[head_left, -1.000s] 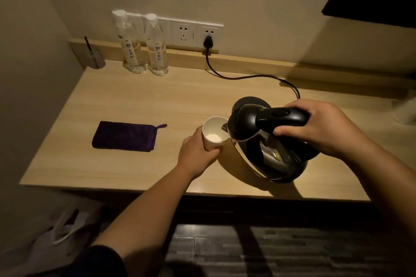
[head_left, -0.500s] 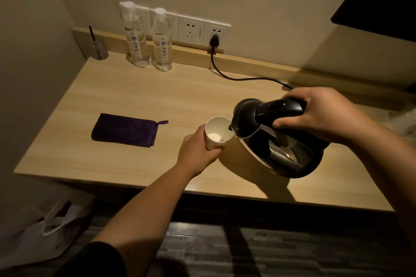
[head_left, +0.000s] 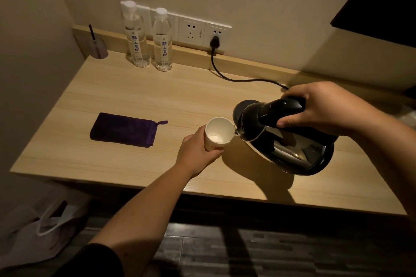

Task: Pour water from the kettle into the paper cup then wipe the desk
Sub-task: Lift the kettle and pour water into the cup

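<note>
A white paper cup stands near the middle of the wooden desk, with my left hand wrapped around its lower part. My right hand grips the black handle of a steel kettle, which is tilted left so its spout touches the cup's rim. Something pale shows at the cup's bottom. A folded purple cloth lies flat to the left of the cup, apart from both hands.
Two water bottles stand at the back by the wall sockets. A black cord runs from the plug behind the kettle. A small holder sits in the back left corner. A white bag lies on the floor.
The view has shifted slightly. The kettle has lifted a little and tipped further toward the cup; my left hand has kept hold of the cup in place.
</note>
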`<state>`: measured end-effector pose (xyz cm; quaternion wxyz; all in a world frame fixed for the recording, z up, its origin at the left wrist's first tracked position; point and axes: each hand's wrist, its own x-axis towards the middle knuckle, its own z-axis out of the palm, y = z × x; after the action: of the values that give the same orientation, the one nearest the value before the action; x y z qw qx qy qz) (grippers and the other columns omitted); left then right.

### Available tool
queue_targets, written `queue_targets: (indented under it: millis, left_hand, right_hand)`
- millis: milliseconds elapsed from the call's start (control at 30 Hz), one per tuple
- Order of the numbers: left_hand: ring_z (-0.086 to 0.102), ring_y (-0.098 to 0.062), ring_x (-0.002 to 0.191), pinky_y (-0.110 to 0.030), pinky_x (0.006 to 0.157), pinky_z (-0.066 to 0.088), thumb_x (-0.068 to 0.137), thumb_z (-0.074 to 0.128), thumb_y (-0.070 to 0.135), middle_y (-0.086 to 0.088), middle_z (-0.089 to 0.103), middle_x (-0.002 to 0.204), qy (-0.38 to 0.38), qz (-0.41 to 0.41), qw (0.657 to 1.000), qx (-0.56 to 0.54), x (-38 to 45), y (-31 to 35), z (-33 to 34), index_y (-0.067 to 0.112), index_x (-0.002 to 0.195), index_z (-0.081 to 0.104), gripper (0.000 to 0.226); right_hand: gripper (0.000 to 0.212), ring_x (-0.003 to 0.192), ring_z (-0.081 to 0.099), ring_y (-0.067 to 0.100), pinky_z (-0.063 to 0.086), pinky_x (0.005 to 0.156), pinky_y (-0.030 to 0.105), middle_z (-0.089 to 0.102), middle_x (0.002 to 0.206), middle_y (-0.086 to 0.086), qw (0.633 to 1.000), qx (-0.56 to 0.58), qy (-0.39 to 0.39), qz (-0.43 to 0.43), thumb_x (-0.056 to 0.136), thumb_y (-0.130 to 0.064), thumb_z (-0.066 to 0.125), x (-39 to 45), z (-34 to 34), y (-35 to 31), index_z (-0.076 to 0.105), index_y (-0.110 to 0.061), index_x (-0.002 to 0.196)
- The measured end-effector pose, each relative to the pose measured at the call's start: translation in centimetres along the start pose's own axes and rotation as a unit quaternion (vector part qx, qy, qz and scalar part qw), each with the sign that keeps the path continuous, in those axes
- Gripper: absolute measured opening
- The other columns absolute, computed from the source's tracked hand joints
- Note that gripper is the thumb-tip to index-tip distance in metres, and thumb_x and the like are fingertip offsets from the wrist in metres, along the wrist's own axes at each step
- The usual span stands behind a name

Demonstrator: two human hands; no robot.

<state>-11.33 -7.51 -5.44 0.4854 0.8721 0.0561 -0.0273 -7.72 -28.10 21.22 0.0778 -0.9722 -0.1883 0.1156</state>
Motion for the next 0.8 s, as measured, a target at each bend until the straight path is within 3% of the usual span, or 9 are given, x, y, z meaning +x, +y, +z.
queue_targets:
  millis: [100,267,467,667,800]
  left_hand:
    - [0.046,-0.016,0.118,-0.031,0.087,0.045,0.070,0.076,0.055,0.009,0.057,0.123,-0.006,0.005,1.000,-0.008,0.0,-0.1,-0.1,0.034,0.140,0.036,0.083]
    - [0.048,-0.018,0.118,-0.039,0.091,0.049,0.068,0.076,0.057,0.012,0.057,0.120,-0.013,0.008,1.000,-0.017,0.1,-0.2,-0.2,0.035,0.137,0.037,0.082]
    - [0.047,-0.018,0.118,-0.038,0.091,0.048,0.067,0.078,0.055,0.017,0.054,0.113,-0.017,0.006,1.000,-0.026,0.2,-0.3,-0.3,0.038,0.137,0.038,0.082]
    - [0.048,-0.017,0.117,-0.034,0.090,0.047,0.068,0.078,0.053,0.019,0.052,0.109,-0.020,0.010,0.999,-0.033,0.2,-0.2,-0.4,0.037,0.137,0.039,0.081]
    - [0.048,-0.017,0.117,-0.032,0.088,0.046,0.068,0.078,0.053,0.018,0.052,0.109,-0.020,0.008,0.999,-0.032,0.2,-0.3,-0.3,0.037,0.137,0.038,0.082]
  right_hand:
    - [0.040,0.081,0.056,0.014,0.046,0.064,0.021,0.065,0.096,0.002,1.000,-0.004,0.001,-0.003,0.072,-0.035,0.078,0.1,-0.2,-0.1,0.064,-0.022,0.108]
    - [0.039,0.075,0.052,0.005,0.044,0.060,0.022,0.064,0.093,0.000,1.000,-0.006,-0.003,-0.014,0.072,-0.034,0.077,0.3,-0.4,-0.4,0.065,-0.022,0.107]
    - [0.040,0.081,0.055,0.015,0.047,0.063,0.024,0.063,0.094,0.000,1.000,-0.004,-0.014,-0.017,0.072,-0.030,0.078,0.6,-0.7,-0.8,0.063,-0.021,0.109]
    - [0.040,0.076,0.053,0.010,0.043,0.060,0.020,0.061,0.091,-0.003,0.999,-0.011,-0.019,-0.025,0.072,-0.030,0.078,0.9,-1.0,-0.8,0.063,-0.023,0.108]
    - [0.042,0.082,0.055,0.017,0.043,0.061,0.023,0.062,0.093,-0.001,0.999,-0.022,-0.019,-0.029,0.072,-0.030,0.078,1.0,-1.1,-0.8,0.063,-0.022,0.111]
